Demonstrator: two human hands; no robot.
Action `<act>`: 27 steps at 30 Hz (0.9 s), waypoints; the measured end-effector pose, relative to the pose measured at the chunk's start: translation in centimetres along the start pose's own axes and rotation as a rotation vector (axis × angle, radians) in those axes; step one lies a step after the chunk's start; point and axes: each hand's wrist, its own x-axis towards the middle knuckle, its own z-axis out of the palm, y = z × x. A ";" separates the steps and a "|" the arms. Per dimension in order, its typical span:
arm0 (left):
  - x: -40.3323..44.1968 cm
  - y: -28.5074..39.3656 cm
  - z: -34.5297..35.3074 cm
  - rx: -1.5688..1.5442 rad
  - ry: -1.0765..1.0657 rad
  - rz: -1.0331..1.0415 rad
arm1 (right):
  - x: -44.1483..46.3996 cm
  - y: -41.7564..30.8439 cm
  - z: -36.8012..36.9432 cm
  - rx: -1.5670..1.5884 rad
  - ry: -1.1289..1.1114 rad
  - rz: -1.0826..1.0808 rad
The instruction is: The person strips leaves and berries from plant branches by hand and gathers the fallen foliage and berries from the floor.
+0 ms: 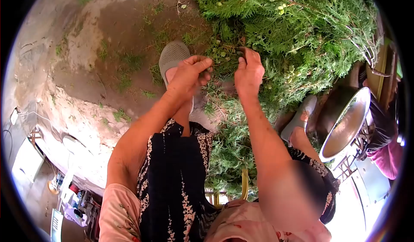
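My left hand point(189, 74) is above the grey perforated shoe, its thumb and fingers pressed together in a pinch; anything between them is too small to make out. My right hand point(249, 71) hangs over the edge of the green branches, its fingers curled and thumb close to the index finger; whatever it may hold is hidden. A gap separates the two hands. Leafy conifer branches point(276, 30) with small pale green cones spread beyond and beside my right hand, and more sprigs point(233, 143) lie between my legs.
A grey shoe point(175, 52) is on my left foot, another point(297, 119) on my right. A large metal bowl point(345, 123) stands at the right. Bare earth point(125, 30) with scattered green bits lies at the left. Household things point(82, 207) are at the lower left.
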 end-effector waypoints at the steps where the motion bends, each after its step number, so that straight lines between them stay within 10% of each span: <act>1: 0.0 0.2 0.5 0.140 0.128 0.124 | 0.6 2.0 -0.1 -0.264 -0.003 -0.087; 8: 3.0 -0.9 1.2 1.297 0.564 0.891 | 0.3 3.3 -0.1 -0.520 -0.092 -0.158; 27: 3.5 0.6 3.2 1.447 0.507 0.677 | 1.1 0.5 2.5 -0.724 -0.422 0.081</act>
